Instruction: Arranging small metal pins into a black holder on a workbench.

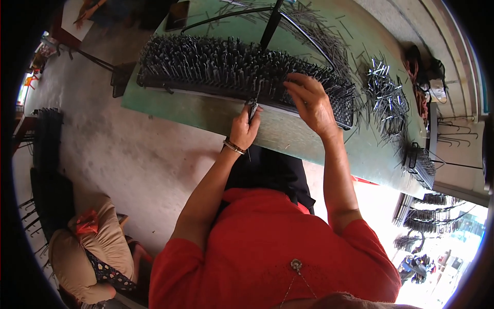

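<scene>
A long black rack (226, 94), densely filled with upright thin dark rods (206, 59), lies along the near side of a green table (175, 110). At its front edge, my left hand (245, 127) is closed around a small bundle of thin dark metal rods (252, 105), their ends pointing up toward the rack. To its right, my right hand (312, 100) hovers over the rack's front edge. Its thumb and fingers are drawn together in a pinch; whatever lies between the fingertips is too small to make out.
Loose dark rods (329, 38) spread behind the rack, and a pile of shiny rods (386, 98) lies to the right. A black metal frame (271, 26) rises behind the rack. A smaller black rack (421, 165) sits at the table's right corner. Cushions (98, 242) are at lower left.
</scene>
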### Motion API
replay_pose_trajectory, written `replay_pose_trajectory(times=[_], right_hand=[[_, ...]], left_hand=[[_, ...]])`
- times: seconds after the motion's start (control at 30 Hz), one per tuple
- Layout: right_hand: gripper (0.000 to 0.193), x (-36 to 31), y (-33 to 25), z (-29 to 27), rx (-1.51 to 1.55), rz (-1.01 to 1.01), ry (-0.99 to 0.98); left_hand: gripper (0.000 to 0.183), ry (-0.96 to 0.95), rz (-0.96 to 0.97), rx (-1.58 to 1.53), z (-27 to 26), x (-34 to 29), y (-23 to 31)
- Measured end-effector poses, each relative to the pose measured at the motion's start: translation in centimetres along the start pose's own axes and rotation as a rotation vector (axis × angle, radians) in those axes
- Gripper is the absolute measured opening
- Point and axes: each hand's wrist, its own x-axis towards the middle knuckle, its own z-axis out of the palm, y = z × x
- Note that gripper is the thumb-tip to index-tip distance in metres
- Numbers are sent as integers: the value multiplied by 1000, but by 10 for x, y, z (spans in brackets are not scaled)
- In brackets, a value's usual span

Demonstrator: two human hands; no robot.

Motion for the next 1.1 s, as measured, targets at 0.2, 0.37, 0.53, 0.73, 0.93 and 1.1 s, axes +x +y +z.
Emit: replay_pose_trajectory(times=[0.2,0.37,0.53,0.73,0.93,1.1], right_hand=[[26,-25,-16,-3,72,88,85],[22,-104,-55,38,316,89,-337],[34,-137,-76,81,130,132,-269],[36,-152,-83,120,265,360,-318],[30,-157,-89,102,451,361,-162],[20,-152,-84,53,775,391,-69]], left_hand=[[8,1,-24,-30,1,-2,-1],[7,-37,-116,-72,1,0,-5],[7,-34,-137,-103,2,-3,-18],[7,-24,-67,-56,3,-6,-24],[7,-65,-266,-276,1,-5,-2],[12,-28,-410,-459,5,-6,24]])
